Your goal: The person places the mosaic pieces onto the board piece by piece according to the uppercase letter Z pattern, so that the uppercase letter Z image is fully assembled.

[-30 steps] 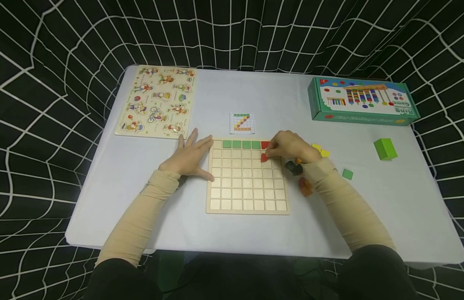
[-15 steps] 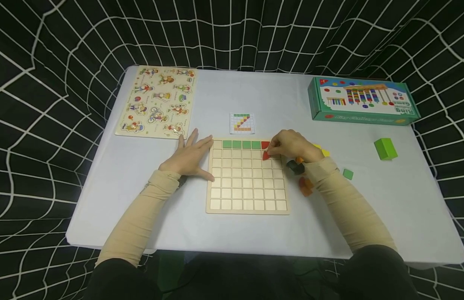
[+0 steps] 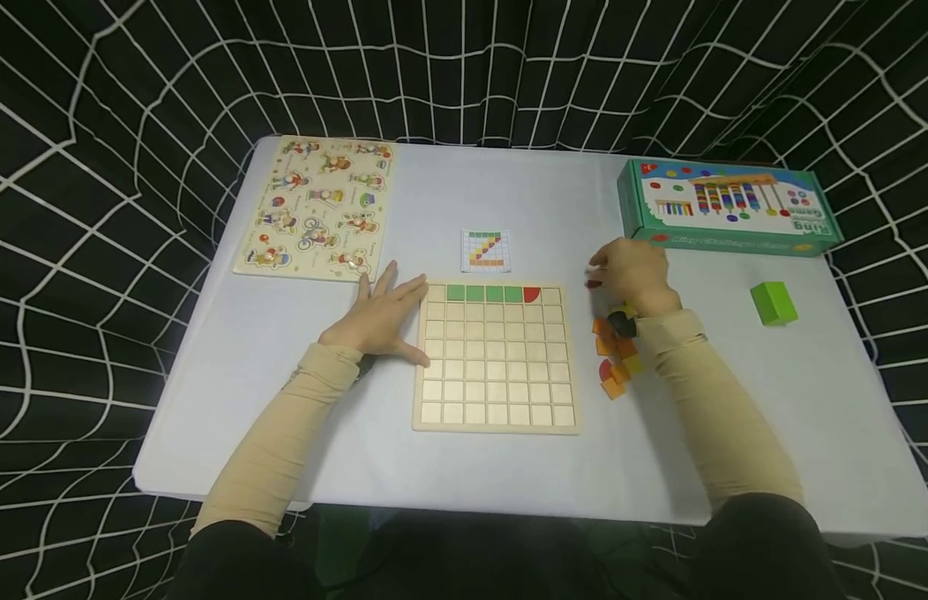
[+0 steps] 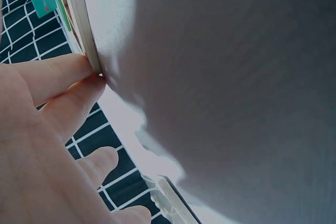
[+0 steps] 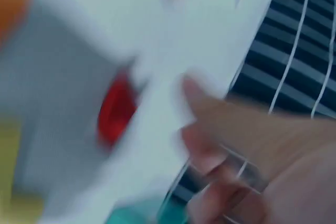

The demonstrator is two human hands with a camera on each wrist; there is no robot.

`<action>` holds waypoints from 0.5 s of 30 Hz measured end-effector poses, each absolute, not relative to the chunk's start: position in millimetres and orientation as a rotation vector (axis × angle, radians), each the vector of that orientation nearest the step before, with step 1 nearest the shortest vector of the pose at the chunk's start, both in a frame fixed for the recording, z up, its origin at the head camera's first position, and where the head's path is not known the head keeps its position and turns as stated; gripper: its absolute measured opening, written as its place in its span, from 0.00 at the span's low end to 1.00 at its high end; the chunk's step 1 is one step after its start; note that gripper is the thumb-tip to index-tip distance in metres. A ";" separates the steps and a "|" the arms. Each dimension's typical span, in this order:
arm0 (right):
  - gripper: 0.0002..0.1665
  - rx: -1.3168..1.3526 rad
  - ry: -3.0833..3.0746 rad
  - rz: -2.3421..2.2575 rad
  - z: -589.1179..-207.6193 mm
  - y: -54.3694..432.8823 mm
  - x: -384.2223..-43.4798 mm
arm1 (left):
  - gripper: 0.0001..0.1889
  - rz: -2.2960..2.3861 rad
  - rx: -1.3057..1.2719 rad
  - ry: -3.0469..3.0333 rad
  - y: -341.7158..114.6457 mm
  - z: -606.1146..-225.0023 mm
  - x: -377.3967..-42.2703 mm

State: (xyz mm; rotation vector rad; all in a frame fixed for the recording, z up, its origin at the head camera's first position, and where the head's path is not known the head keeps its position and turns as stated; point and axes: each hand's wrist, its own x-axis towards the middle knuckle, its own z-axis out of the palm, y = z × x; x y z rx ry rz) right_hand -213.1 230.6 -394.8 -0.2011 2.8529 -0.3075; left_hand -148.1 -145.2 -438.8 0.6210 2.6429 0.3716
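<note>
My left hand [image 3: 373, 321] lies with its fingers spread, thumb touching the left rim of the pale wooden square grid board [image 3: 496, 371]. Four flat green square tiles [image 3: 494, 293] and a red quarter-round tile [image 3: 532, 294] sit in its far row. My right hand [image 3: 634, 273] is off the board to the right, fingers loosely bent and thumb apart; a loose red tile [image 5: 118, 111] is just beside the fingertips, blurred. Small flat orange tiles [image 3: 604, 346] lie between my right sleeve [image 3: 722, 417] and the board.
</note>
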 end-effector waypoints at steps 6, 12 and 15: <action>0.17 -0.565 2.829 -0.429 -410.9 189.8 -208.1 | 0.66 0.379 0.620 2.646 -146.6 -438.9 -147.7; 0.16 -0.535 2.805 -0.414 -419.6 179.8 -201.9 | 0.66 0.370 0.625 2.633 -146.0 -439.6 -147.9; 0.14 -0.480 2.784 -0.510 -419.5 182.6 -201.7 | 0.66 0.365 0.631 2.635 -145.2 -439.8 -148.4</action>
